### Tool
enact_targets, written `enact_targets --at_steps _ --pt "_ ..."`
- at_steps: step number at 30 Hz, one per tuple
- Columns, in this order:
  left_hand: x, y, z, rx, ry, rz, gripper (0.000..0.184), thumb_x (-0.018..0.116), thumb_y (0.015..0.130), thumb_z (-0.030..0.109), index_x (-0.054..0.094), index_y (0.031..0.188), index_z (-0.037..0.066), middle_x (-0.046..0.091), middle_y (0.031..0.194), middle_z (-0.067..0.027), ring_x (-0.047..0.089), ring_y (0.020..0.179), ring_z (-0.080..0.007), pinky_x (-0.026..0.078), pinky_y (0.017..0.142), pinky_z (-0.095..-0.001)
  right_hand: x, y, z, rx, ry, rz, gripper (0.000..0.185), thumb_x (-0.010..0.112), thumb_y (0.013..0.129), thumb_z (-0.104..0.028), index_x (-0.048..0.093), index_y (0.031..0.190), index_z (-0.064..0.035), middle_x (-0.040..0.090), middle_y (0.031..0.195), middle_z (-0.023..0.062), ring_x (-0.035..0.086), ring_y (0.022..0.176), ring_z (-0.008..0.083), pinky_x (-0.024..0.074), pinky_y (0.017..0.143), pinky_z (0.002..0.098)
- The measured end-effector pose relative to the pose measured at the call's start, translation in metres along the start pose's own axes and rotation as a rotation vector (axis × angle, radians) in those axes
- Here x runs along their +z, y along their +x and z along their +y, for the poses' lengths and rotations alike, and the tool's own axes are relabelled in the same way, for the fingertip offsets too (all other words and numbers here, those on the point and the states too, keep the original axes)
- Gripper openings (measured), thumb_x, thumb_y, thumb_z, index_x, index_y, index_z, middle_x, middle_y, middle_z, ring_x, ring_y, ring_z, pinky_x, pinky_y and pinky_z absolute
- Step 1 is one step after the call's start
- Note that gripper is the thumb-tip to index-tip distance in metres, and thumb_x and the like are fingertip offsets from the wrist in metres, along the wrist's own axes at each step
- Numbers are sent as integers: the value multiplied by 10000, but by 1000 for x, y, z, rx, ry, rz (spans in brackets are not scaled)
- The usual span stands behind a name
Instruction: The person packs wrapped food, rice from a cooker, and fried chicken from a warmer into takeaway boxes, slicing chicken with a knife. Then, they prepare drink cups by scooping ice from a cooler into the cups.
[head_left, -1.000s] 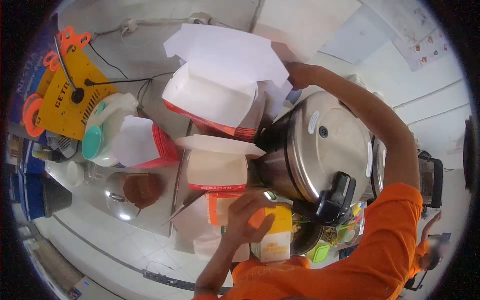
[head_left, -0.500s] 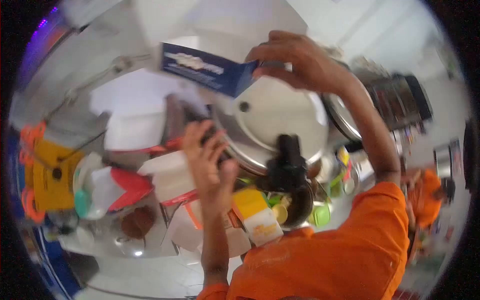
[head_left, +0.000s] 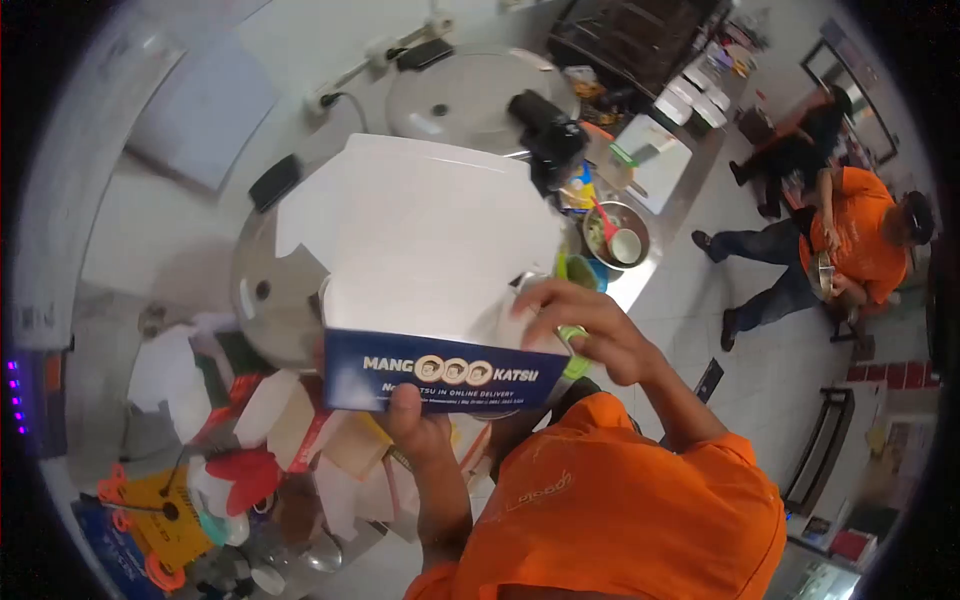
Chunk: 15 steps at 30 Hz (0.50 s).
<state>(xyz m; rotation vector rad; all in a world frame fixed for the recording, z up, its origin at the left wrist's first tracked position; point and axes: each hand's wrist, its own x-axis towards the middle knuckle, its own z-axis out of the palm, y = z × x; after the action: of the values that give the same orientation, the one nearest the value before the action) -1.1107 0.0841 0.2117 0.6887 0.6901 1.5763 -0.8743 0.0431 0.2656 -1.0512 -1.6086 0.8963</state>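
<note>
Hands [head_left: 595,330] hold an open blue box [head_left: 450,374] near 2 seemingly metal lids [head_left: 475,92].

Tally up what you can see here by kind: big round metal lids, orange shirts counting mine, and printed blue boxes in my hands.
Big round metal lids: 2
Orange shirts: 2
Printed blue box: 1
Total: 5
</note>
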Motion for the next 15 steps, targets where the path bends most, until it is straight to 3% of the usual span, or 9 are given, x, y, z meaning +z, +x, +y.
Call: enact_targets --at_steps 2,3,4,5,6,9,12,15 --pt "3 -17 -53 88 140 -10 637 686 816 219 462 1397 84 592 1232 -103 602 1104 -261 499 1003 -456 -12 -31 7 199 272 396 569 580 855 -447 570 1274 -64 510 1307 116 504 1216 246 427 985 389" --pt "-21 -25 -95 64 280 -165 662 720 800 225 457 1389 76 572 1259 -104 581 1129 -263 481 1017 -456 -23 -44 8 416 411 451 736 503 898 -593 419 1415 -77 419 1412 96 430 1300 228 397 1043 400" --pt "-44 -34 -138 61 424 -327 688 753 784 231 453 1381 68 551 1285 -105 559 1155 -266 464 1031 -456 -36 -55 12 554 385 551 715 463 958 -589 396 1432 -58 503 1328 139 521 1161 271 435 1003 421" --pt "-67 -43 -180 79 554 -487 716 787 767 237 449 1373 61 531 1312 -106 537 1180 -268 447 1044 -457 -55 -69 18 656 606 495 719 441 964 -603 395 1438 -65 514 1317 145 549 1118 285 479 937 431" --pt "-15 -49 -180 126 612 -641 773 812 750 258 421 1386 59 509 1334 -119 526 1195 -281 429 1058 -457 -79 -85 26 754 826 430 724 420 970 -618 395 1444 -72 526 1305 152 577 1074 299 524 870 441" --pt "116 -58 -215 330 602 -899 1003 882 685 353 288 1439 61 418 1404 -183 466 1263 -332 359 1104 -459 -155 -136 83 854 815 455 724 418 970 -620 383 1460 -88 544 1293 150 611 980 295 562 716 425" --pt "204 -57 -237 345 687 -939 1233 909 641 455 103 1497 84 300 1457 -284 346 1373 -375 305 1137 -476 -246 -175 132 812 800 605 701 454 962 -589 390 1455 -95 549 1279 144 612 964 270 559 676 393" --pt "238 -33 -255 492 937 -807 1114 893 699 321 166 1503 59 289 1509 -245 260 1436 -385 260 1170 -490 -339 -216 221 770 716 821 647 467 957 -515 379 1469 -129 562 1224 111 609 954 239 555 691 387"
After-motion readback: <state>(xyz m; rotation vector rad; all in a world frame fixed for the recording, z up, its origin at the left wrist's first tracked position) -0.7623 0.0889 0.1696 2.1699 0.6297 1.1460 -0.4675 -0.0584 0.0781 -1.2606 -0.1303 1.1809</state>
